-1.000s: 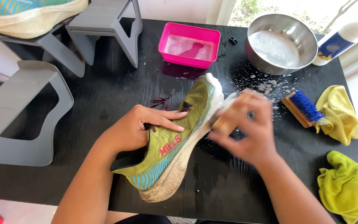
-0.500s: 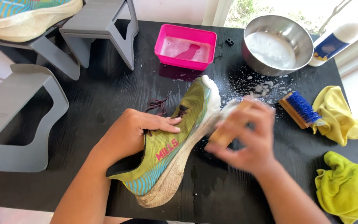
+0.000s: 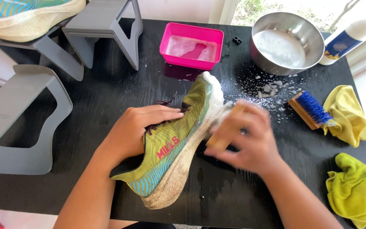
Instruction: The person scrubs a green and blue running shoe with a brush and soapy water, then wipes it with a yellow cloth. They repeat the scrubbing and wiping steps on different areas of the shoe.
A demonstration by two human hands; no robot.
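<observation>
Two hands busy: left hand [image 3: 138, 131] flat on shoe [image 3: 178, 144]; right hand [image 3: 248, 140] grip closed round brush [image 3: 224, 131].

Black table [image 3: 106, 97] with shoe [image 3: 174, 148], bowl [image 3: 286, 42], cloths [image 3: 352, 114].

Bright daylight pouring in from behind the steel bowl [image 3: 286, 42], blown-out up there; right hand [image 3: 250, 138] smeared with motion blur, rest pretty sharp.

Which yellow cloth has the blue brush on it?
The upper cloth: the blue brush overlaps its left edge. The lower cloth lies alone near the table's corner.
</observation>
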